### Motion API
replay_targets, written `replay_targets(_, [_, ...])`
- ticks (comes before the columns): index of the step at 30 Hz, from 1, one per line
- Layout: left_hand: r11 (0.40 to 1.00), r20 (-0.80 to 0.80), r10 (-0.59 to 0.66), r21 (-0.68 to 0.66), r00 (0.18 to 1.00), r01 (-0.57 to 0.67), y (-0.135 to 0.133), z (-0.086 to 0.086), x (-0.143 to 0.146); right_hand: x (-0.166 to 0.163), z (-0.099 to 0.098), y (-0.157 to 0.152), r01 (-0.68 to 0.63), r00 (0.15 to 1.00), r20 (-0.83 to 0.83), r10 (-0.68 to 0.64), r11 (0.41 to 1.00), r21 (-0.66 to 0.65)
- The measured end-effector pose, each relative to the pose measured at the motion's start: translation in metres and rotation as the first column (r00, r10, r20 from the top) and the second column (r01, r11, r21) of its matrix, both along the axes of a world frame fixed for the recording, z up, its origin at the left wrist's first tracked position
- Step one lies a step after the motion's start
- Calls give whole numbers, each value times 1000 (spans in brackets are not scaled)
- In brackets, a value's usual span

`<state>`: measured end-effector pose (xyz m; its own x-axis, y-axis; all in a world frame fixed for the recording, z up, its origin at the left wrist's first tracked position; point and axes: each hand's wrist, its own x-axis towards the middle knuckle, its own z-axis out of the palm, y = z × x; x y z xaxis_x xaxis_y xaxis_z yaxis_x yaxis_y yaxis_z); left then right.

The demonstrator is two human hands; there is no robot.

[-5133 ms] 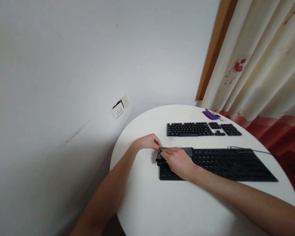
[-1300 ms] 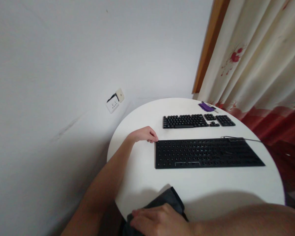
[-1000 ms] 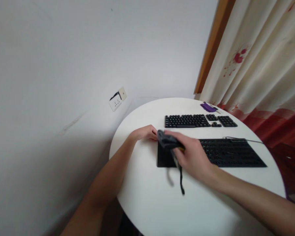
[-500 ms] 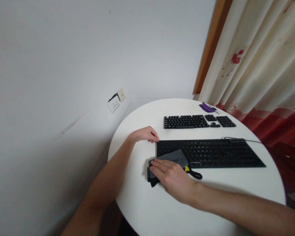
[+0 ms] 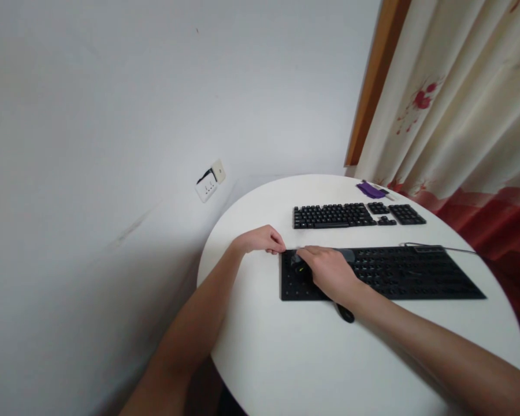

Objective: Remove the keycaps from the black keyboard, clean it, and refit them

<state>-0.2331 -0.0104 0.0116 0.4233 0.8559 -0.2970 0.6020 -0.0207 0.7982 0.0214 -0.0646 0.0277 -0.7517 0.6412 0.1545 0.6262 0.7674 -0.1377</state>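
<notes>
A black keyboard base [image 5: 385, 277], its keycaps off, lies on the white table. My left hand [image 5: 266, 239] is closed, its fingertips pinching the base's far left corner. Over the left part of the base, my right hand [image 5: 329, 270] is closed on a dark grey cloth [image 5: 347, 254]. A black handle [image 5: 345, 314] with a rounded end pokes out below that hand, past the base's near edge. What the handle belongs to is hidden under the hand; a small yellow bit shows by the fingers.
Black keycaps [image 5: 333, 216] are laid out in keyboard order behind the base. A purple item [image 5: 370, 189] rests near the table's far edge. A cable [image 5: 444, 248] runs off right. The white round table [image 5: 277, 358] stands against a wall with a socket [image 5: 207, 187]; a curtain [image 5: 472, 110] hangs right.
My right hand has moved the cloth away from me, from the base's near left edge to its far left part. My left hand stays at the corner. The view has shifted slightly.
</notes>
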Motion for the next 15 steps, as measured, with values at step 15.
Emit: replay_targets(15, [1000,-38,22,-9,999,-22,-1,5,2,10,-1,2,-130,991,-37,131,991,29])
